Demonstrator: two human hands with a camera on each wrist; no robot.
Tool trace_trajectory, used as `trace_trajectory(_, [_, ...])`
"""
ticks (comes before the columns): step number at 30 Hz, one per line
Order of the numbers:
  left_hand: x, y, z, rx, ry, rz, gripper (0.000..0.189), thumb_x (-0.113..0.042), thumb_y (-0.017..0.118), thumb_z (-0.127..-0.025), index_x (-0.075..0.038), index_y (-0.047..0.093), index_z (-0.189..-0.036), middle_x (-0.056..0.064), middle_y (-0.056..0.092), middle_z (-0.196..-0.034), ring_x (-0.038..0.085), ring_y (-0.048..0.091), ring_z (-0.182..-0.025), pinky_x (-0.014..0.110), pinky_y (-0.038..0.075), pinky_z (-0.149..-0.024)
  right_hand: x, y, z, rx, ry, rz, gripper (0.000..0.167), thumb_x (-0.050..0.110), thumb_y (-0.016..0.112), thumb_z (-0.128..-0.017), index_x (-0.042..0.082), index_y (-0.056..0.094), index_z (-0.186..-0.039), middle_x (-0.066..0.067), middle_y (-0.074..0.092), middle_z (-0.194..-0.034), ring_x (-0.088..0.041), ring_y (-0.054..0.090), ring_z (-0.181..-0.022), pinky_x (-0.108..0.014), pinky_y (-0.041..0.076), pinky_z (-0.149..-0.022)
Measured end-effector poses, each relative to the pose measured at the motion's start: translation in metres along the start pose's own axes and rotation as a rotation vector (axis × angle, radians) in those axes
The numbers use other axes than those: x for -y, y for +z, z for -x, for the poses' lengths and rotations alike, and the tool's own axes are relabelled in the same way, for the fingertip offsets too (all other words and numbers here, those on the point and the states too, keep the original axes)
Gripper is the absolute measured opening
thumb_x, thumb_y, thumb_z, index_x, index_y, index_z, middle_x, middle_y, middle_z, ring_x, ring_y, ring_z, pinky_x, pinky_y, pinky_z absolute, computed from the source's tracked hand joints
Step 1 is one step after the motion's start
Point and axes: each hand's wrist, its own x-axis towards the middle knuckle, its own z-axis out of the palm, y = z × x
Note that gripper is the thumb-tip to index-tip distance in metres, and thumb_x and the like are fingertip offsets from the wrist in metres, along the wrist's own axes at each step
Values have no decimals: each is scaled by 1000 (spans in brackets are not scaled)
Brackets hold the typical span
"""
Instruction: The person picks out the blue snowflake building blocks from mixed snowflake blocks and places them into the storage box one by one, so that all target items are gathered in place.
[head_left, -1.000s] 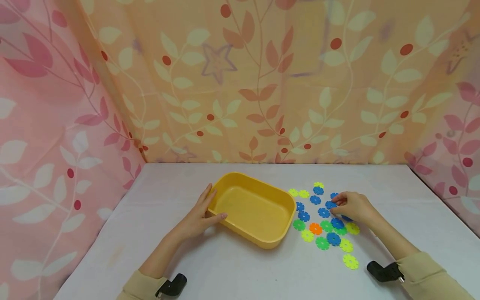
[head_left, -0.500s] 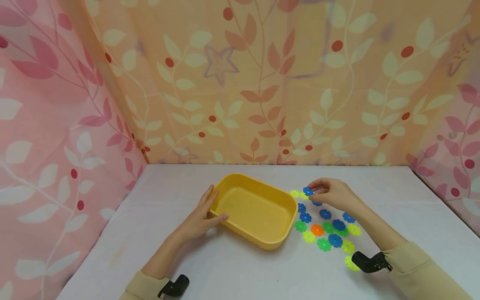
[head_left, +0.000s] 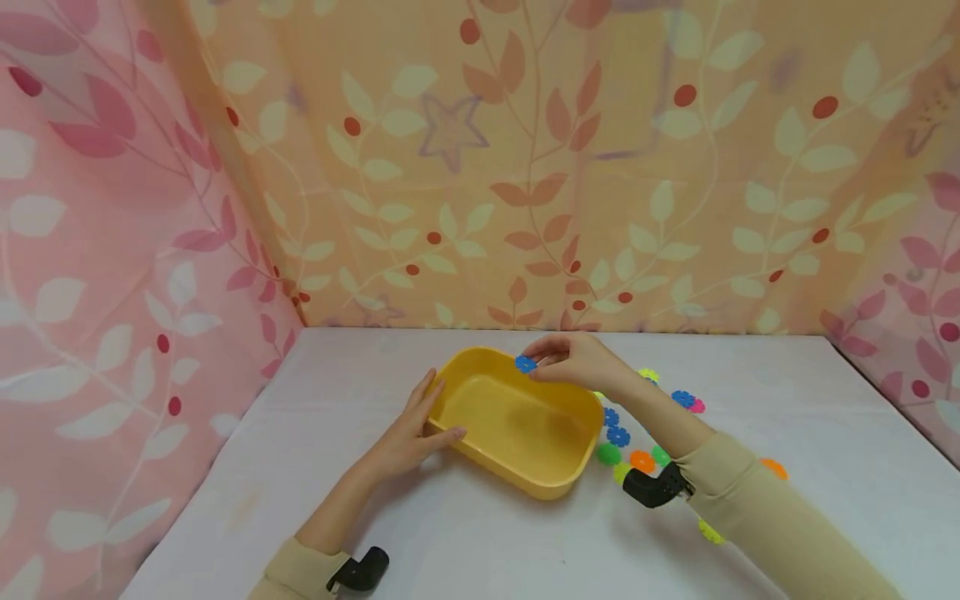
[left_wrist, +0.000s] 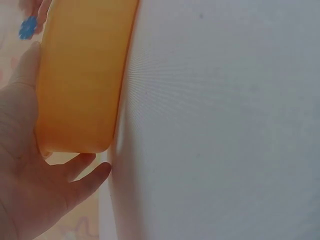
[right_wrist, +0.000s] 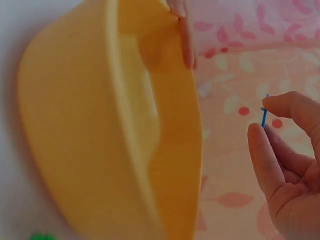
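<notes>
A yellow plastic basin [head_left: 506,417] sits on the white-covered table in the head view. My left hand [head_left: 408,437] holds its left corner, with the thumb over the near rim and the fingers at the end. The left wrist view shows this hand [left_wrist: 45,175] against the basin's outer wall [left_wrist: 80,85]. Above the basin's far rim, my right hand [head_left: 581,364] pinches a blue flower-shaped plastic disc [head_left: 525,364] between thumb and fingertips. Seen edge-on in the right wrist view, the disc [right_wrist: 264,117] is a thin blue line. The basin's visible floor is bare.
Right of the basin lie several loose discs, among them a blue disc [head_left: 618,436], a green disc [head_left: 609,453], an orange disc [head_left: 642,461] and a pink disc [head_left: 698,406]. My right forearm covers part of them. A patterned curtain [head_left: 450,208] hangs behind the table.
My right hand has moved left from the loose discs to above the basin's far rim, carrying a blue disc. The left hand still holds the basin's left corner.
</notes>
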Motion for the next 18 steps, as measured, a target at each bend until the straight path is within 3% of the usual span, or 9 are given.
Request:
trace_trajectory(6, [0, 0, 0, -9, -7, 1, 95, -47, 68, -89, -11, 13, -157, 1, -6, -163, 30, 1, -148, 56, 11, -115, 13, 23, -29, 27, -21, -134, 34, 18, 77, -83, 7, 70, -115, -6, 70, -104, -20, 64, -96, -29, 52, -86])
trace_trajectory(10, [0, 0, -1, -3, -13, -1, 99, -49, 67, -89, -11, 8, -157, -1, -7, -163, 26, 0, -148, 53, 11, -115, 15, 36, -50, 25, -50, -145, 34, 15, 77, -83, 5, 70, -114, -7, 71, -102, -19, 64, -93, -28, 52, -84])
trace_trajectory(15, [0, -1, -2, 15, -33, 19, 103, -53, 66, -88, -16, 0, -157, -6, -9, -162, 21, -2, -148, 49, 11, -116, 10, 53, -73, 79, -98, -7, 32, 18, 79, -82, 8, 71, -111, -2, 71, -96, -16, 65, -89, -27, 52, -83])
trace_trajectory(18, [2, -1, -2, 21, -41, 39, 102, -51, 66, -89, -19, -2, -157, -8, -10, -161, 21, -2, -148, 50, 13, -116, 3, 65, -83, 157, -139, 95, 30, 18, 79, -82, 7, 72, -108, 1, 71, -93, -12, 65, -87, -25, 52, -81])
